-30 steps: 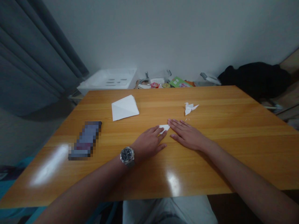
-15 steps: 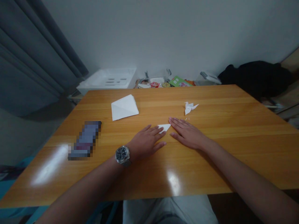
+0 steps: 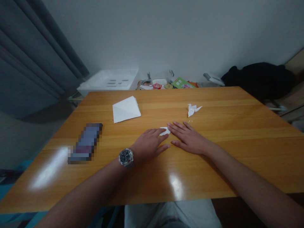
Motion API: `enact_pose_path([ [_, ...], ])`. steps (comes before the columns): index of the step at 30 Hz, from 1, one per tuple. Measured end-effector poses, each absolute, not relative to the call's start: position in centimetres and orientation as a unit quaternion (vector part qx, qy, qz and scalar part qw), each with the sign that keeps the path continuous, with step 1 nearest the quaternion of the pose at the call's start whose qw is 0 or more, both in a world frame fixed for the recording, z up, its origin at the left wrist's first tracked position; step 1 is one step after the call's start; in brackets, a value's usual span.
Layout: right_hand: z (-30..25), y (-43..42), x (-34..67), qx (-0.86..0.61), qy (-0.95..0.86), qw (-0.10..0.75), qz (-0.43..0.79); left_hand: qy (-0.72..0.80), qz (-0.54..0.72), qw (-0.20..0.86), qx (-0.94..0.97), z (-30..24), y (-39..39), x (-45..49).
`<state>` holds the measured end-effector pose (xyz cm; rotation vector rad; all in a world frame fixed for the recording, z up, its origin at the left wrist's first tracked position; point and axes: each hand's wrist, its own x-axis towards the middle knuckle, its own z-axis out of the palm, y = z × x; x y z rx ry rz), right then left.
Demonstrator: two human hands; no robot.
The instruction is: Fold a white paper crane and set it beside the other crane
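A small folded piece of white paper (image 3: 164,131) lies flat on the wooden table (image 3: 152,183), partly hidden under my fingers. My left hand (image 3: 149,144), with a watch (image 3: 126,157) on its wrist, rests on the paper's left side, fingers stretched out and thumb apart. From the right, my right hand (image 3: 186,136) lies flat with spread fingers, its fingertips on the paper's right end. Beyond my right hand stands a white folded paper crane (image 3: 193,110). Tiny white scraps lie between the crane and my fingers.
A stack of white paper sheets (image 3: 126,109) lies at the back left, with a blurred-out phone (image 3: 86,142) nearer me. Past the far edge stand a white tray (image 3: 109,79) and a green packet (image 3: 182,83) among clutter. A black cloth heap (image 3: 258,80) sits at right.
My right hand has slid a little left over the paper, its fingers spreading. Less of the paper's pointed right end shows. My left fingers have bent slightly.
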<state>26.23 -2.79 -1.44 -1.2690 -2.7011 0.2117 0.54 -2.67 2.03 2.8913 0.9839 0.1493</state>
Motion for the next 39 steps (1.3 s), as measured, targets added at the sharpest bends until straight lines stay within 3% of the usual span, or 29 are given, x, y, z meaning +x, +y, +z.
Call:
enact_pose_path([
  [16, -1.2, -2.6, 26.0, -0.430, -0.897, 0.078, 0.065, 0.328, 0.066, 0.045, 0.941, 1.4, -2.3, 0.5],
  [23, -0.4, -2.4, 26.1, -0.419, -0.898, 0.124, 0.056, 0.325, 0.071, 0.039, 0.942, 1.2, -1.4, -0.1],
  [39, 0.4, -2.8, 25.7, -0.350, -0.917, 0.149, 0.117, 0.357, 0.088, 0.016, 0.930, 1.1, -1.1, -0.1],
])
